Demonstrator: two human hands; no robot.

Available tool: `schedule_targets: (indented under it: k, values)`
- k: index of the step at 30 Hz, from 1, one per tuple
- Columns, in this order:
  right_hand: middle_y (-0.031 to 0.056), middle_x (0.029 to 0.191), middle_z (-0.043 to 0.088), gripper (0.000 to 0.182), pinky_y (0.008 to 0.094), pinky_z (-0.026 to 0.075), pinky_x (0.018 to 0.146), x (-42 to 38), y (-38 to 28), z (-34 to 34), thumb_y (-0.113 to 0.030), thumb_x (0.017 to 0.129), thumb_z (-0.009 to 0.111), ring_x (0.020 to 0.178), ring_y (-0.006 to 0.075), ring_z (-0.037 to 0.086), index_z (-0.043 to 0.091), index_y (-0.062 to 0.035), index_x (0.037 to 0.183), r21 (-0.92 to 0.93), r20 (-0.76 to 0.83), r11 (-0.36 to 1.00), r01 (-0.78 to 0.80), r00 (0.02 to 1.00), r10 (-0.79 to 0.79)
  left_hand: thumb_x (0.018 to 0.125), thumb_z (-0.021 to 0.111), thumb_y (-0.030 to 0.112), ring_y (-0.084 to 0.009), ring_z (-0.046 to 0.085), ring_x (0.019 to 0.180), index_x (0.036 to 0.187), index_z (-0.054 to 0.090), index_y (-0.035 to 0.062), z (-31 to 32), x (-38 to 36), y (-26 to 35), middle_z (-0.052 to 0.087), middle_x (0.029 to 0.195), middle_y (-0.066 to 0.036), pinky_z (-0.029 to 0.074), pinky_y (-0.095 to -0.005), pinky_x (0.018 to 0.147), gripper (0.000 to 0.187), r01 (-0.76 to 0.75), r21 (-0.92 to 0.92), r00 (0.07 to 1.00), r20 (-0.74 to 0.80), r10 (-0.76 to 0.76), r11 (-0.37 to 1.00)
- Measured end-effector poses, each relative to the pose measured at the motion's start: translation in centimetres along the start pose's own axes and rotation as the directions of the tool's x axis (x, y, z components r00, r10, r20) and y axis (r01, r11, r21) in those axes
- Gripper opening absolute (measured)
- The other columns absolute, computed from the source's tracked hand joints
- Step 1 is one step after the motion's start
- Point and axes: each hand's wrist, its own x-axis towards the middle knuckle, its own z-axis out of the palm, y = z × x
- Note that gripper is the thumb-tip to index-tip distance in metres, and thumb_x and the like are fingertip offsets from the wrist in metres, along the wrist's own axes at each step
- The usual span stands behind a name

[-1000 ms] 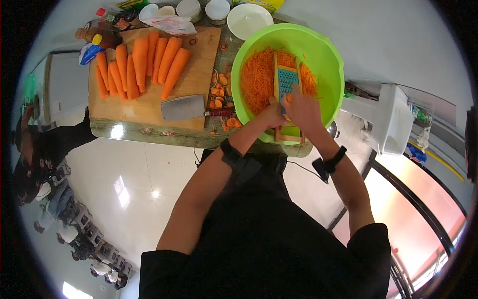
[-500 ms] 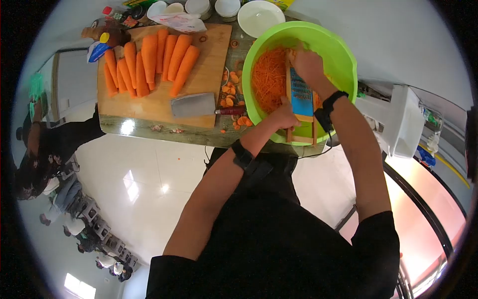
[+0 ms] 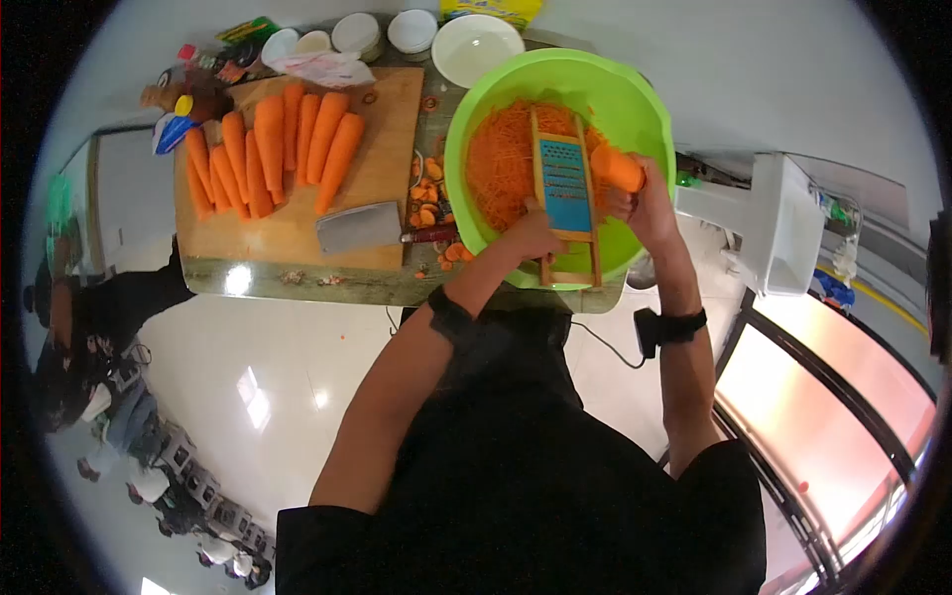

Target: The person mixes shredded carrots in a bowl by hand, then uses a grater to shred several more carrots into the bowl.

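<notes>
A wooden-framed grater (image 3: 566, 188) with a blue plate leans inside the green basin (image 3: 659, 129). My left hand (image 3: 533, 236) is closed on the lower left side of the grater's frame. Off the grater's right side, my right hand (image 3: 643, 201) holds a partly grated carrot (image 3: 617, 169) by its end. Shredded carrot (image 3: 499, 164) is heaped in the basin, mostly left of the grater.
Several whole carrots (image 3: 266, 144) and a cleaver (image 3: 359, 228) lie on the wooden board (image 3: 288, 243). Carrot offcuts (image 3: 426, 193) are scattered beside the basin. Bowls (image 3: 478, 50) stand behind; a person (image 3: 109, 307) is at the far left.
My right hand has lifted off the grater and moved right with the carrot, which now shows. My left hand still grips the frame. The whole view has shifted slightly.
</notes>
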Motion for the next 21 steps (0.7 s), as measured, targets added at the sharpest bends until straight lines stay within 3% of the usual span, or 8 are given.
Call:
schedule_targets:
  k: [4, 7, 11, 14, 15, 17, 19, 21]
  values:
    - [-0.0029, 0.059, 0.036, 0.033, 0.0245, 0.027, 0.048, -3.8, 0.6, 1.2, -0.043, 0.1, 0.038, 0.05, 0.0091, 0.032, 0.055, -0.0147, 0.097, 0.233, 0.077, 0.972, -0.037, 0.997, 0.02, 0.076, 0.072, -0.001, -0.0165, 0.066, 0.084, 0.129, 0.056, 0.0045, -0.3, -0.2, -0.1, 0.067, 0.104, -0.006, 0.057, -0.0303, 0.071, 0.056, -0.183, -0.086, 0.982, 0.025, 0.186, 0.979]
    - [-0.0023, 0.059, 0.035, 0.031, 0.0252, 0.029, 0.051, -4.5, 1.3, 0.5, -0.041, 0.1, 0.038, 0.051, 0.0096, 0.032, 0.054, -0.0149, 0.097, 0.264, 0.054, 0.964, -0.04, 0.998, 0.027, 0.081, 0.072, 0.005, -0.017, 0.067, 0.076, 0.119, 0.059, 0.0004, 0.0, -1.1, 1.2, 0.067, 0.101, -0.006, 0.057, -0.0294, 0.066, 0.041, -0.31, -0.211, 0.95, -0.042, 0.308, 0.927]
    - [-0.0009, 0.063, 0.041, 0.032, 0.0269, 0.035, 0.055, -4.7, 3.5, -1.3, -0.038, 0.101, 0.038, 0.056, 0.0112, 0.039, 0.055, -0.0118, 0.1, 0.153, -0.14, 0.978, 0.143, 0.983, -0.122, 0.088, 0.066, 0.01, -0.0139, 0.066, 0.079, 0.117, 0.06, 0.0043, 0.6, -4.4, 6.3, 0.066, 0.102, -0.004, 0.056, -0.0276, 0.073, 0.031, -0.004, -0.381, 1.0, -0.011, 0.0, 0.925]
    - [0.0057, 0.094, 0.056, 0.037, 0.0281, 0.044, 0.071, -6.5, 5.0, -2.6, -0.034, 0.102, 0.04, 0.08, 0.0137, 0.053, 0.053, -0.0019, 0.114, -0.512, -0.27, 0.727, 0.458, 0.717, -0.642, 0.092, 0.062, 0.012, -0.0189, 0.065, 0.105, 0.13, 0.051, 0.0047, 2.2, -3.8, 7.9, 0.066, 0.112, -0.009, 0.052, -0.0327, 0.095, 0.04, 0.074, -0.491, 0.991, 0.134, -0.009, 0.868]
    - [0.0057, 0.094, 0.056, 0.037, 0.0281, 0.044, 0.071, -7.6, 5.1, -1.8, -0.034, 0.102, 0.04, 0.08, 0.0137, 0.053, 0.053, -0.0019, 0.114, -0.506, -0.263, 0.73, 0.459, 0.724, -0.638, 0.094, 0.059, 0.012, -0.0204, 0.065, 0.107, 0.131, 0.05, 0.0044, 3.0, -3.7, 8.1, 0.065, 0.114, -0.01, 0.052, -0.0334, 0.096, 0.039, 0.048, -0.616, 0.988, 0.145, 0.053, 0.786]
    - [0.0126, 0.105, 0.058, 0.037, 0.0321, 0.045, 0.086, -9.0, 5.0, -0.1, -0.032, 0.103, 0.039, 0.093, 0.0192, 0.056, 0.052, 0.0014, 0.114, -0.686, -0.294, 0.544, 0.483, 0.5, -0.814, 0.095, 0.056, 0.011, -0.0219, 0.065, 0.108, 0.132, 0.048, 0.004, 4.1, -3.7, 8.5, 0.065, 0.115, -0.011, 0.052, -0.034, 0.097, 0.038, 0.028, -0.718, 0.984, 0.142, 0.106, 0.695]
    - [0.0144, 0.106, 0.059, 0.04, 0.034, 0.046, 0.089, -7.9, 5.3, -0.4, -0.034, 0.103, 0.04, 0.097, 0.0223, 0.057, 0.051, 0.0024, 0.115, -0.703, -0.265, 0.468, 0.535, 0.415, -0.871, 0.097, 0.049, 0.007, -0.0245, 0.064, 0.111, 0.132, 0.048, 0.0025, 5.6, -3.8, 9.2, 0.064, 0.119, -0.012, 0.051, -0.0352, 0.1, 0.035, -0.033, -0.912, 0.939, 0.112, 0.325, 0.409]
    - [0.0152, 0.106, 0.06, 0.045, 0.0343, 0.047, 0.087, -6.7, 5.3, -0.1, -0.039, 0.102, 0.042, 0.097, 0.0233, 0.059, 0.051, 0.0026, 0.115, -0.826, -0.214, 0.264, 0.497, 0.156, -0.964, 0.096, 0.049, 0.006, -0.0242, 0.063, 0.113, 0.132, 0.048, 0.0008, 5.5, -4.1, 9.6, 0.062, 0.123, -0.013, 0.05, -0.0351, 0.101, 0.036, -0.036, -0.913, 0.943, 0.104, 0.317, 0.407]
